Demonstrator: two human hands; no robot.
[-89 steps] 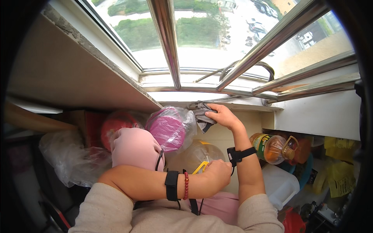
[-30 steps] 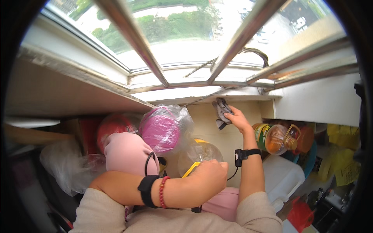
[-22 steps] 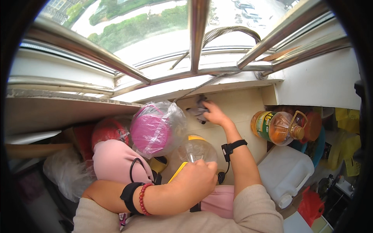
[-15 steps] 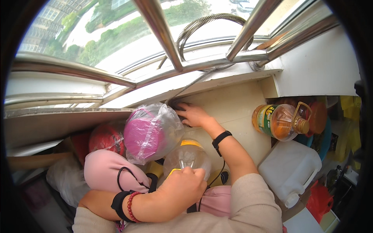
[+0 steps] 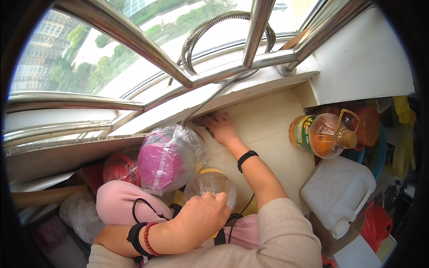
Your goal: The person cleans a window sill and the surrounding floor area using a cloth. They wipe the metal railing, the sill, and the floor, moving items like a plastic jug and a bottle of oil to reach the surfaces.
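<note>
My left hand (image 5: 203,219) is closed around the upper end of a large clear plastic bottle (image 5: 211,184), which stands in front of me. My right hand (image 5: 220,128) reaches forward to the back of the cream-coloured surface (image 5: 263,129), beside the low wall under the window. Its fingers are spread over a dark, flat-looking thing (image 5: 199,120) that I cannot make out, partly hidden under them. Just left of that hand is a bulky clear plastic bag (image 5: 193,145) with a round magenta thing (image 5: 160,165) inside.
A coiled metal spring cable (image 5: 192,49) hangs by the window rails (image 5: 129,38) and runs down behind the bag. On the right lie an orange-filled bottle (image 5: 324,136) and a white jerrycan (image 5: 337,192). A red bundle (image 5: 121,169) is at the left.
The view has tilted and shifted. My right hand's fingers now lie spread over the dark thing by the wall. My left hand keeps its hold on the clear bottle.
</note>
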